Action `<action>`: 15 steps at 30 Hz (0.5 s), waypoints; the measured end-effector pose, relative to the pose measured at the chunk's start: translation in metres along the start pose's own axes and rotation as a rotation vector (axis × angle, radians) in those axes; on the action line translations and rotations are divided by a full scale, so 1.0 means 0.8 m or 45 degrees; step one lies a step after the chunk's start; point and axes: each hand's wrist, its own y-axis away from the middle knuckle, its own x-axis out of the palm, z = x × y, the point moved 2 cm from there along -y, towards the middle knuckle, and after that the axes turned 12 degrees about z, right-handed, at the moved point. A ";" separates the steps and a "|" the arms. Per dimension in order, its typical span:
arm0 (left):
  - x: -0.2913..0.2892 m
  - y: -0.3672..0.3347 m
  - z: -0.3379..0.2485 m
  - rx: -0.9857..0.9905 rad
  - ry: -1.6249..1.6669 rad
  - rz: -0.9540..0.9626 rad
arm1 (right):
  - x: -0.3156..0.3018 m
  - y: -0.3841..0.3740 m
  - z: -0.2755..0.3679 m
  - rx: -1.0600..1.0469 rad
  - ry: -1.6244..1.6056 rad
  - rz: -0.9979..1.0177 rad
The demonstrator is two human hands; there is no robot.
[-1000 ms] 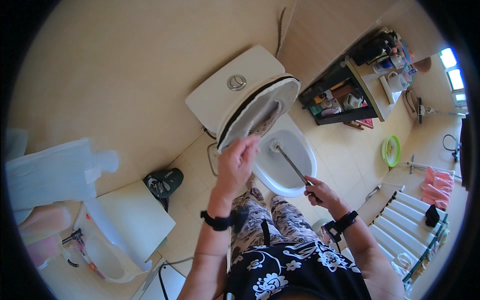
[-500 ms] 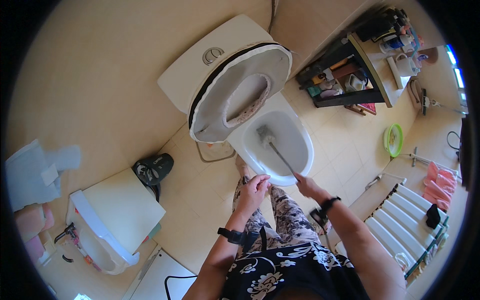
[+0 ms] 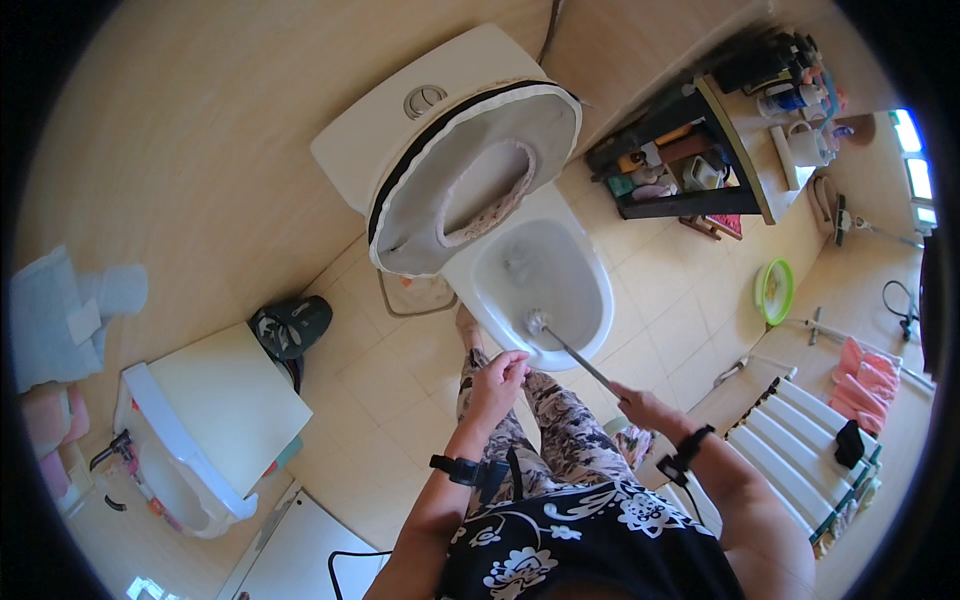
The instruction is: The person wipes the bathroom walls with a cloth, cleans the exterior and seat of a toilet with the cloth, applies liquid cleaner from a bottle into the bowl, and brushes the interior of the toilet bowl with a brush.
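Far left: folded pale towels hang at the wall. Below them a white washbasin with a flat white board lying over part of it. Just right of the board, a dark green bag sits on the beige tiled floor.

Centre: white toilet, cistern against the wall, seat and lid raised and leaning back on the cistern; the seat wears a fabric cover. Bowl is open and shows water.

Left hand hangs in front of the bowl rim, above the patterned trousers. Fingers loosely curled, narrow; it is close to the rim, contact cannot be told. A black watch sits on that wrist.

Toilet brush: head rests at the near inner edge of the bowl, thin metal handle runs down and right, tilted, out over the rim.

Right hand closed around the lower end of the brush handle, fingers wrapped on it. Black band on that wrist.

Right: dark low shelf packed with bottles and small items beside the toilet. A green round basin lies on the floor farther right. White slatted rack at lower right, pink cloths draped near it.
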 end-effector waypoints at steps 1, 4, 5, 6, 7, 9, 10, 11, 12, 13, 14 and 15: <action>-0.001 0.000 0.003 -0.002 0.000 -0.011 | 0.000 0.012 0.001 -0.039 -0.025 -0.033; 0.004 -0.001 0.011 -0.032 0.067 0.019 | -0.052 -0.060 0.067 0.291 -0.297 0.336; 0.011 -0.006 0.009 -0.018 0.028 0.061 | -0.060 -0.086 0.063 0.280 -0.433 0.267; 0.014 -0.010 0.011 -0.013 -0.013 0.090 | -0.066 -0.103 0.079 0.341 -0.524 0.249; 0.013 -0.008 0.007 -0.022 -0.014 0.094 | -0.065 -0.105 0.095 0.410 -0.622 0.234; 0.012 -0.005 0.001 -0.061 -0.001 0.033 | -0.051 -0.072 0.094 0.370 -0.488 0.292; 0.006 -0.003 0.007 -0.053 -0.001 0.005 | -0.047 -0.043 0.087 0.316 -0.398 0.347; 0.009 -0.006 0.008 -0.051 0.002 0.013 | -0.028 -0.018 0.043 -0.050 -0.075 0.171; 0.005 -0.003 0.016 -0.080 0.032 0.005 | -0.029 0.004 0.025 0.027 0.036 0.272; 0.006 -0.004 0.021 -0.097 0.066 0.013 | -0.037 0.019 0.012 0.153 0.256 0.342; 0.007 -0.008 0.025 -0.084 0.076 0.033 | -0.045 0.015 0.000 0.323 0.407 0.354; 0.007 -0.009 0.026 -0.089 0.080 0.028 | -0.072 0.005 0.014 0.488 0.562 0.369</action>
